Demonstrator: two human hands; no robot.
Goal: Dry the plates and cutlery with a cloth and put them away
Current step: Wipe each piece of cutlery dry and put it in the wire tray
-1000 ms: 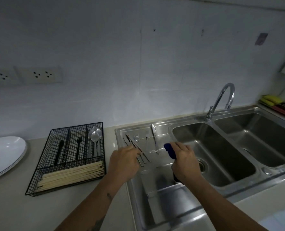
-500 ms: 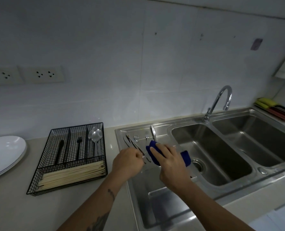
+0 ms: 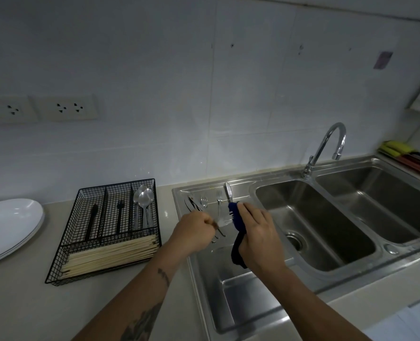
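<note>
A piece of cutlery (image 3: 222,221) is held over the draining board (image 3: 231,286) of the sink; its kind cannot be made out, since it is blurred and its far end is covered by the cloth (image 3: 237,219). Its handle is gripped in the curled fingers of the left hand (image 3: 194,230). The dark blue cloth is clasped in the right hand (image 3: 258,232), with the fingers laid over it and one end hanging below the palm. More cutlery (image 3: 204,201) is seen lying on the draining board behind the hands, partly hidden by them; a knife (image 3: 228,191) is seen furthest back. On the counter to the left, a wire tray (image 3: 81,247) is shown with spoons (image 3: 143,200), two dark utensils too dim to identify, and chopsticks (image 3: 110,257) across its front compartment. White plates (image 3: 7,225) are stacked at the left edge, cut off by the frame. A tap (image 3: 327,146) is seen behind the two basins.
</note>
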